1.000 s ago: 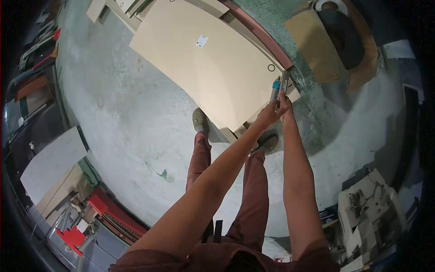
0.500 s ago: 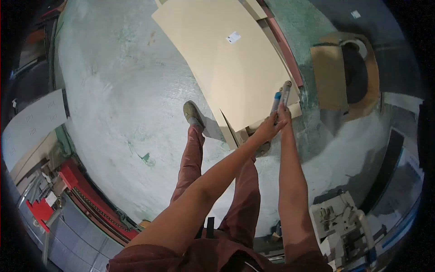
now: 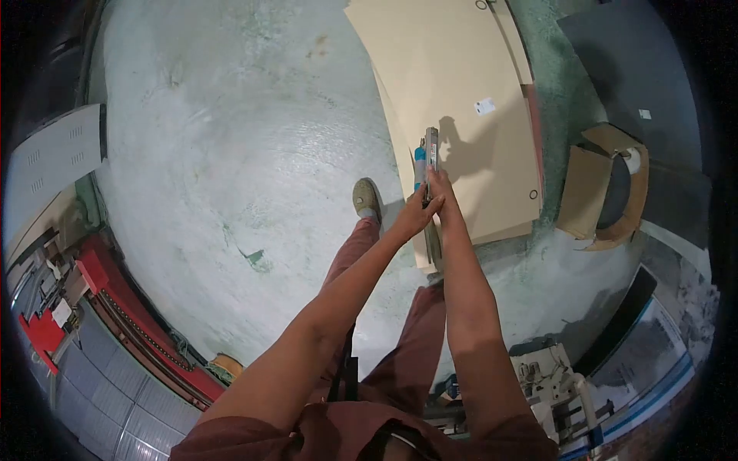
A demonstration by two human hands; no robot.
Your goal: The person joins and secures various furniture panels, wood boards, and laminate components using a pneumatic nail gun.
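Observation:
My right hand (image 3: pixel 440 187) is wrapped round the lower end of a long grey tool (image 3: pixel 431 146), which points away from me. Close against it on the left, my left hand (image 3: pixel 413 218) has its fingers closed at the base of a blue-and-grey cylinder (image 3: pixel 420 166). The cylinder lies alongside the grey tool, and I cannot tell whether the two are one piece. Both hands are over the near left part of a tan board (image 3: pixel 484 154). The board has a white label (image 3: pixel 484 106) and small drawn circles. The tool's shadow falls on the board.
The tan board tops a stack of sheets on the floor (image 3: pixel 231 169). An opened cardboard piece (image 3: pixel 584 192) with a tape roll (image 3: pixel 631 160) stands to the right, beside a dark panel (image 3: pixel 638 69). Red beams (image 3: pixel 138 307) and grey panels line the lower left. My shoe (image 3: pixel 367 198) is left of the stack.
Both hands and the tool have moved left across the board, from its near right corner to its left side. The view has shifted, so the board appears farther right.

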